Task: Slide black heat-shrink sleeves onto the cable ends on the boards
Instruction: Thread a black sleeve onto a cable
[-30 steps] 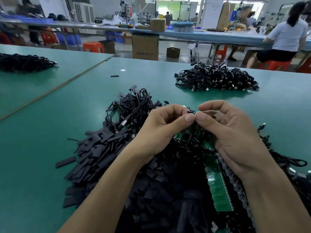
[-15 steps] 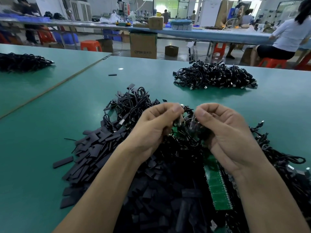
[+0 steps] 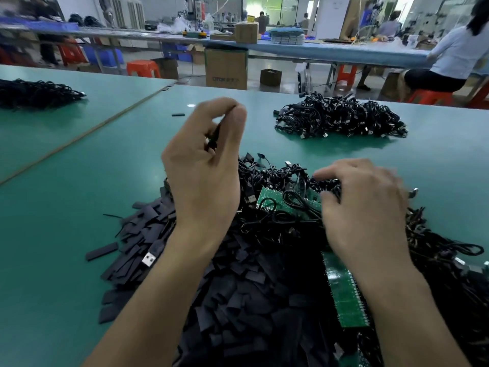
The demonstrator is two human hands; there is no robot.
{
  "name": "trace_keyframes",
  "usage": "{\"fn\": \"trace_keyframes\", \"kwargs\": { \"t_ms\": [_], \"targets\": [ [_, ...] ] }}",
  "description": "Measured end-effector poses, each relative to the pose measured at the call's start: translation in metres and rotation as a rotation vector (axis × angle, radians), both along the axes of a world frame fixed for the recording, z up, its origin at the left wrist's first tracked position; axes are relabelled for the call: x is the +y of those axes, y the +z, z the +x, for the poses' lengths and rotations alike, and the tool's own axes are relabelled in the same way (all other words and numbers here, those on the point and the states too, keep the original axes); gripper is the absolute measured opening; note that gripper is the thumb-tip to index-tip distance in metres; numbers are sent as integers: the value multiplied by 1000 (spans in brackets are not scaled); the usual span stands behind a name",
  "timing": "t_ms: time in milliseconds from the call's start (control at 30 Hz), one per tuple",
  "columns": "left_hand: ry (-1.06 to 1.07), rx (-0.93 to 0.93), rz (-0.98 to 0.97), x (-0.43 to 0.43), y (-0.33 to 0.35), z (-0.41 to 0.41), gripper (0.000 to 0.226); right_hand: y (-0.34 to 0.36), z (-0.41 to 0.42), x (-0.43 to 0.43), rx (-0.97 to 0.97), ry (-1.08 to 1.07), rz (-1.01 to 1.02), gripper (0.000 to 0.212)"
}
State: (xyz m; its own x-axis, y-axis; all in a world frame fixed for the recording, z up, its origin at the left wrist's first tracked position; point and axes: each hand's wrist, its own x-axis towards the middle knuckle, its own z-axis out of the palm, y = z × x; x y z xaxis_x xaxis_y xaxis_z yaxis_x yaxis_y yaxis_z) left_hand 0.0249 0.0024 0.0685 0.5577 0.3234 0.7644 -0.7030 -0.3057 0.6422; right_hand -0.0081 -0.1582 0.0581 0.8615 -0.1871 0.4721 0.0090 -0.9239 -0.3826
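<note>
Left hand (image 3: 203,168) pinches a sleeve (image 3: 213,137) upright; cables (image 3: 277,178) lie below-right, under the right hand (image 3: 362,207), whose grip is unclear.

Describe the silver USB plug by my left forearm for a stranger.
On the green table, find the heap of flat black sleeves. At its left edge, beside the left forearm, lies the USB plug: the only shiny silver piece among matte strips.

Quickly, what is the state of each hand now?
Left hand: pinches a thin black piece.
Right hand: bent fingers on the cables, blurred; grip cannot be told.
</note>
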Motion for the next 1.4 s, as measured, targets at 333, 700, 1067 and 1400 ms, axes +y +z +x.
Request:
{"fn": "trace_keyframes", "kwargs": {
  "t_ms": [333,700,1067,1400],
  "targets": [
    [147,352,268,4,-4,4,42,-25,-3,34,271,528,-92,24],
    [119,143,82,11,-3,2,13,-69,5,55,389,428,-259,37],
    [132,156,66,12,-2,4,27,-68,3,61,446,306,-135,24],
    [58,175,22,10,-5,4,20,-74,3,59,450,272,-67,22]
  ]
}}
